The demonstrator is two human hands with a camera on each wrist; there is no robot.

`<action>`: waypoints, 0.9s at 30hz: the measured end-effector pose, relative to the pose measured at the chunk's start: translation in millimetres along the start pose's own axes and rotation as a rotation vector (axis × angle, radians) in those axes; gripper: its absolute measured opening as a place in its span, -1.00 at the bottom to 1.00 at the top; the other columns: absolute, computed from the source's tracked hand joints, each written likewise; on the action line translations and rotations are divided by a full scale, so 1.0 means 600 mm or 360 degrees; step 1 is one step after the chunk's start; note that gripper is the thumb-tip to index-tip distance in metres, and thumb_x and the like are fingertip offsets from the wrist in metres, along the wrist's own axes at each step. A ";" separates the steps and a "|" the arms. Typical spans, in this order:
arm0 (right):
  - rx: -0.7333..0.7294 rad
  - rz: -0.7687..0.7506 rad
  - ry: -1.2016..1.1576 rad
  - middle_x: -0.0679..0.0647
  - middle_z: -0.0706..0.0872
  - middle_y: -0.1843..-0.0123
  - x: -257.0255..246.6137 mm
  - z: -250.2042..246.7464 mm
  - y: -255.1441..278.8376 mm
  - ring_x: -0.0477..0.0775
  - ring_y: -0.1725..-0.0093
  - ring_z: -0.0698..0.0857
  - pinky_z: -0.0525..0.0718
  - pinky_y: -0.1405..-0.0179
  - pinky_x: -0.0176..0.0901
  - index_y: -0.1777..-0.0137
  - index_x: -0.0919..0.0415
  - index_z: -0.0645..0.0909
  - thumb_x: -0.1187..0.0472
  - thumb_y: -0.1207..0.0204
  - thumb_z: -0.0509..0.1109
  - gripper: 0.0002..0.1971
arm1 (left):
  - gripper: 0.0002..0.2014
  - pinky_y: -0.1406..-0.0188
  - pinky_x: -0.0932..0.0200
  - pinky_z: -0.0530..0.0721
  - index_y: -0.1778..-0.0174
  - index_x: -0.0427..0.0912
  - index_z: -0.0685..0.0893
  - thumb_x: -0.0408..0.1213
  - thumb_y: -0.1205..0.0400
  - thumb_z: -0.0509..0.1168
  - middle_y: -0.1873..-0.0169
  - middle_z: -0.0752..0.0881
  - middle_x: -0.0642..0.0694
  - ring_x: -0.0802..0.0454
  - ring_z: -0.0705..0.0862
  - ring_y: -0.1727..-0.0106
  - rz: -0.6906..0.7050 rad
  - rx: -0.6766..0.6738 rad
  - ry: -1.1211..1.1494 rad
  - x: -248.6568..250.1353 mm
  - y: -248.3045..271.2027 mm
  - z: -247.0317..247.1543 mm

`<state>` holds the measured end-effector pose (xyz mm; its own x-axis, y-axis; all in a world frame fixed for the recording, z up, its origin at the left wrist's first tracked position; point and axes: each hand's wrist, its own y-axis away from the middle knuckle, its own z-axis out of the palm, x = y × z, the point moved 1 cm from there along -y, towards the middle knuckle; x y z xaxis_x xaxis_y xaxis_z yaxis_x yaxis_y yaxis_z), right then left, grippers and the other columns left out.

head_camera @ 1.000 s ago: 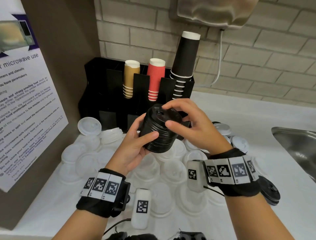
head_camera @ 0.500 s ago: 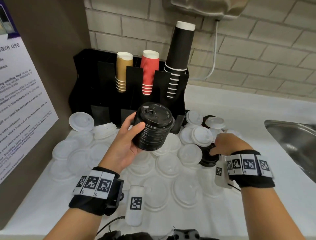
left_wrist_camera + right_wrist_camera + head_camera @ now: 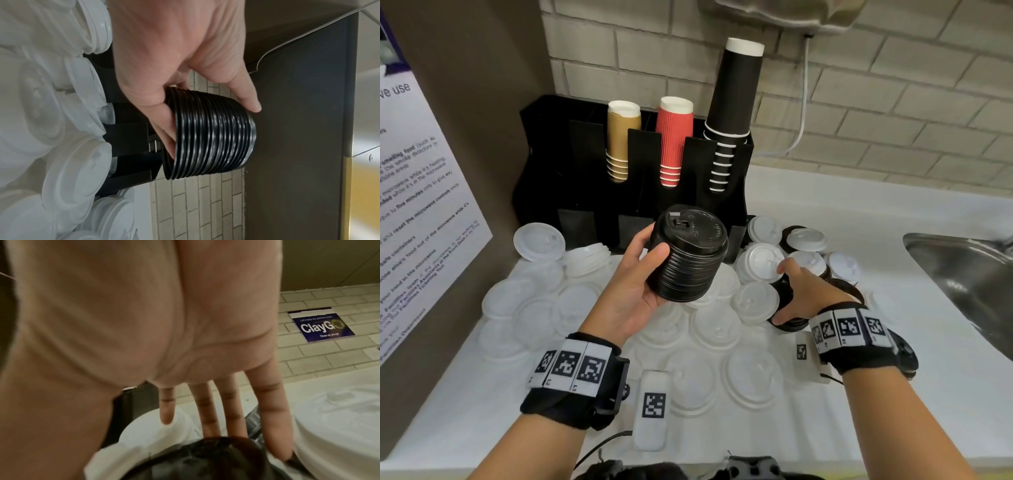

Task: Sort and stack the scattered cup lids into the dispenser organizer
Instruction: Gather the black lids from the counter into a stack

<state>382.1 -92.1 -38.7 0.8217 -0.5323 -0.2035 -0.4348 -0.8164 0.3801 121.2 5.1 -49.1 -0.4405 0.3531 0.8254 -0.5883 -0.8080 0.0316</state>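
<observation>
Fingers [image 3: 244, 95] wrapped round nested black lid stack [image 3: 688, 255], right hand [image 3: 803, 294] spread on scattered lids [image 3: 717, 330]; organizer [image 3: 585, 164] lid slots unfilled.

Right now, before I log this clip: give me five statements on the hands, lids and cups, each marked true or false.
1. The left hand grips a stack of black lids. True.
2. The right hand holds a red cup. False: it reaches down to a black lid among the white lids.
3. The black organizer holds three cup stacks. True.
4. The gold cups are tallest. False: the black cups are.
5. A steel sink lies right. True.
</observation>
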 end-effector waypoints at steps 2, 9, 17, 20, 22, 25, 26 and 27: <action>0.0000 0.0032 0.0094 0.11 0.47 -0.18 -0.001 -0.006 0.004 0.18 -0.13 0.55 0.64 -0.03 -0.01 -0.44 0.06 0.23 0.12 -0.25 0.61 -0.18 | -0.35 0.06 -0.04 0.79 -0.54 -0.04 0.44 -0.14 -0.47 0.37 -0.26 0.73 -0.10 -0.09 0.73 -0.26 -0.0007 0.0004 0.0005 0.001 0.001 0.000; 0.0367 0.0252 0.0371 0.18 0.44 -0.37 -0.013 -0.057 0.042 0.26 -0.41 0.38 0.54 -0.23 0.13 -0.43 -0.05 0.37 -0.03 -0.33 0.51 -0.34 | -0.32 -0.10 -0.06 0.78 -0.56 -0.04 0.44 -0.18 -0.46 0.36 -0.37 0.66 -0.17 -0.14 0.67 -0.35 -0.0032 -0.0034 0.0031 0.000 0.003 0.010; 0.0600 -0.0966 -0.1342 -0.08 0.69 -0.23 -0.122 -0.086 0.114 0.07 -0.12 0.68 0.68 -0.08 -0.22 -0.22 -0.09 0.62 0.13 -0.40 0.47 -0.64 | -0.43 -0.08 -0.01 0.75 -0.42 -0.01 0.54 -0.18 -0.43 0.37 -0.06 0.78 0.00 0.05 0.77 -0.07 -0.0036 -0.0148 -0.0037 -0.009 0.007 0.011; 0.0541 -0.1131 -0.1263 -0.07 0.69 -0.25 -0.166 -0.082 0.117 0.02 -0.13 0.66 0.67 -0.11 -0.13 -0.24 0.00 0.66 0.17 -0.41 0.41 -0.63 | -0.47 0.01 0.04 0.78 -0.37 0.06 0.57 -0.18 -0.43 0.39 -0.04 0.80 0.02 0.06 0.79 -0.06 -0.0057 -0.0185 -0.0081 -0.009 0.009 0.008; 0.0535 -0.1178 -0.1148 -0.03 0.68 -0.26 -0.182 -0.078 0.113 -0.10 -0.15 0.64 0.64 -0.19 -0.14 -0.25 0.01 0.66 0.24 -0.43 0.45 -0.63 | -0.48 0.09 0.07 0.80 -0.36 0.08 0.57 -0.18 -0.44 0.40 -0.06 0.81 -0.01 0.03 0.80 -0.07 -0.0073 -0.0193 -0.0091 -0.007 0.009 0.005; 0.0512 -0.1203 -0.1052 0.00 0.67 -0.25 -0.195 -0.070 0.108 -0.15 -0.20 0.63 0.60 -0.24 -0.18 -0.28 0.02 0.64 0.37 -0.44 0.49 -0.57 | -0.46 0.19 0.10 0.78 -0.38 0.07 0.56 -0.17 -0.43 0.43 -0.07 0.82 -0.05 0.00 0.81 -0.07 -0.0084 -0.0161 -0.0066 -0.002 0.010 -0.003; 0.0503 -0.1214 -0.1049 0.00 0.66 -0.24 -0.198 -0.069 0.106 -0.16 -0.20 0.64 0.60 -0.22 -0.22 -0.29 0.02 0.63 0.39 -0.42 0.49 -0.55 | -0.46 0.20 0.10 0.78 -0.38 0.06 0.56 -0.17 -0.45 0.45 -0.07 0.81 -0.06 -0.01 0.81 -0.07 -0.0085 -0.0146 -0.0052 0.000 0.009 -0.006; 0.0503 -0.1221 -0.1038 0.01 0.66 -0.24 -0.202 -0.068 0.105 -0.16 -0.18 0.64 0.59 -0.19 -0.27 -0.29 0.03 0.62 0.40 -0.41 0.50 -0.53 | -0.48 0.20 0.10 0.78 -0.39 0.04 0.56 -0.16 -0.48 0.47 -0.09 0.81 -0.08 -0.02 0.81 -0.08 -0.0082 -0.0135 -0.0035 0.002 0.009 -0.008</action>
<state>270.0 -70.2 46.6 0.6006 0.2106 -0.7713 -0.0358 -0.9566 -0.2891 114.1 3.3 -51.0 -0.3937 0.3819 0.8362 -0.6656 -0.7458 0.0272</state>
